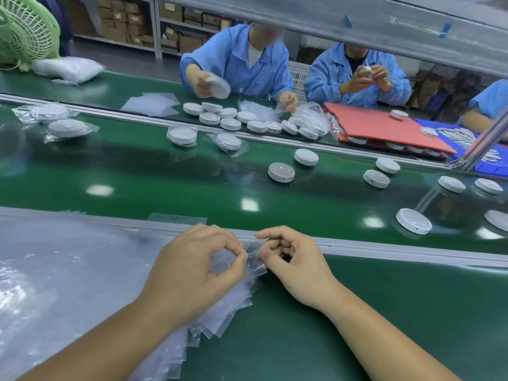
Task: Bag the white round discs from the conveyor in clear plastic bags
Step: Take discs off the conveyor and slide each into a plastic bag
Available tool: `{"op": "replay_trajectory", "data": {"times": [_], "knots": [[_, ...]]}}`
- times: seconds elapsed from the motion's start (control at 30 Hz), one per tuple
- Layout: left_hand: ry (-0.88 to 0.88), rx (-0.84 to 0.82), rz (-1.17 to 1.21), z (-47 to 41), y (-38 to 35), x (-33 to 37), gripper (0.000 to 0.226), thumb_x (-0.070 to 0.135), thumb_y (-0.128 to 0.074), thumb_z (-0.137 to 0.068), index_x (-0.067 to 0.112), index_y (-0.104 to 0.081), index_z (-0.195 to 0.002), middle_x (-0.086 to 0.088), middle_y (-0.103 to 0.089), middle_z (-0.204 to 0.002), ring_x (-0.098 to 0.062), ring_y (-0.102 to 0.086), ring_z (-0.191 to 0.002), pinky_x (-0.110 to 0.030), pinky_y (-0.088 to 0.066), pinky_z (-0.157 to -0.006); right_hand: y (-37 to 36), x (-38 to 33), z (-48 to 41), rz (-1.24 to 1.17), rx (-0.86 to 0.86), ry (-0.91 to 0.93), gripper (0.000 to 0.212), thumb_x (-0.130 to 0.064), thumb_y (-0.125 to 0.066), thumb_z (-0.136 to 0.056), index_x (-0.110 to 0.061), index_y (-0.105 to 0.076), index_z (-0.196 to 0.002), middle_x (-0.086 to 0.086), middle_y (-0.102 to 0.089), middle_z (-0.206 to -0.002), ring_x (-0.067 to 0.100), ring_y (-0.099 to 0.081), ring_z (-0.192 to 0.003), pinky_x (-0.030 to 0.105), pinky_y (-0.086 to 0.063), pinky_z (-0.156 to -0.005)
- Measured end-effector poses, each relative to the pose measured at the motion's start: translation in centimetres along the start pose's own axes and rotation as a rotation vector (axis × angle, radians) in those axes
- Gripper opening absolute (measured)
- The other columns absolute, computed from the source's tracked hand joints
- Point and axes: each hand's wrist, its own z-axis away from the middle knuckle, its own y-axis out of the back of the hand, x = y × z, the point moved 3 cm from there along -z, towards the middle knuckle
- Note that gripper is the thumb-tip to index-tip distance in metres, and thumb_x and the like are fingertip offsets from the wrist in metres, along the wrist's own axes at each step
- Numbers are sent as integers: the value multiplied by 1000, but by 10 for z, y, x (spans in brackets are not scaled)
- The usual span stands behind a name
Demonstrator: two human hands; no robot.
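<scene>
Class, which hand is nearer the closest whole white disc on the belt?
Right. The disc lies right of and beyond the right hand; the left hand sits farther left. Both pinch a clear bag.

Fan (24,31): green, far left.
Shelves (157,31): cardboard boxes (121,23) behind.
Workers (239,61): two, blue coats, opposite.
Mat (379,127): red, far right.

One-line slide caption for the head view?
Left hand and right hand pinch a clear plastic bag; unbagged white round discs sit on the green conveyor belt.
</scene>
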Motion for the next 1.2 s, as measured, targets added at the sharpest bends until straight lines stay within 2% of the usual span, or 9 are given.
{"op": "replay_trajectory", "data": {"times": [0.4,0.57,0.67,0.73,0.8,0.9,0.97,1.07,1.2], "knots": [[-78,-92,-231,2,-5,1,18,50,-59,-85,40,-75,-87,30,-65,-90,1,-58,-93,-32,-54,-77,-1,2,0,10,0,8,26,-7,-69,-93,-32,-74,-100,-8,-71,-80,14,-64,-74,25,-56,-77],[-87,-293,-398,4,-15,-4,39,70,-38,-91,56,-70,-107,33,-63,-98,1,-51,-102,-28,-45,-85,-3,-3,2,14,-26,41,25,-12,-67,-92,-36,-75,-96,-7,-76,-82,7,-67,-72,18,-53,-73],[-89,-324,-404,5,-17,-6,28,66,-47,-91,56,-70,-104,30,-60,-94,-1,-49,-102,-28,-41,-85,11,-4,-6,-133,170,65,16,-26,-65,-91,-37,-76,-94,0,-78,-81,11,-72,-70,20,-55,-69],[-103,-306,-407,6,-18,-5,22,60,-54,-91,50,-74,-96,29,-61,-90,-3,-52,-97,-29,-44,-82,49,4,-20,95,444,107,15,-42,-63,-89,-38,-74,-100,-8,-78,-93,11,-72,-89,30,-56,-81],[-117,-282,-410,7,-19,-3,20,54,-58,-90,45,-75,-88,30,-63,-89,-3,-54,-93,-28,-46,-78,104,19,-38,605,590,-18,38,-58,-53,-91,-43,-64,-124,-11,-69,-129,18,-58,-125,49,-47,-105],[-89,-246,-368,8,-18,-2,20,52,-58,-88,42,-75,-83,32,-64,-89,1,-55,-92,-27,-48,-78,187,61,-50,1060,459,-514,73,-75,-43,-92,-45,-29,-156,7,-27,-168,34,-21,-154,61,-25,-118],[-42,-200,-292,7,-15,-2,23,54,-55,-85,43,-74,-80,35,-63,-88,5,-56,-92,-25,-51,-77,223,87,-47,1041,337,-659,76,-76,-46,-92,-46,-24,-158,9,-26,-168,37,-28,-151,58,-28,-117],[21,-125,-189,3,-10,-1,23,58,-52,-81,46,-70,-77,38,-63,-90,8,-57,-95,-23,-53,-79,241,99,-48,1035,344,-515,65,-61,-54,-97,-31,-40,-153,20,-53,-144,41,-55,-125,48,-47,-103],[113,-71,-26,2,-9,-7,19,58,-54,-79,46,-70,-78,37,-64,-97,4,-61,-99,-32,-54,-85,208,71,-50,990,399,-314,47,-43,-51,-99,-21,-48,-141,15,-67,-111,37,-62,-96,43,-51,-83]]}}
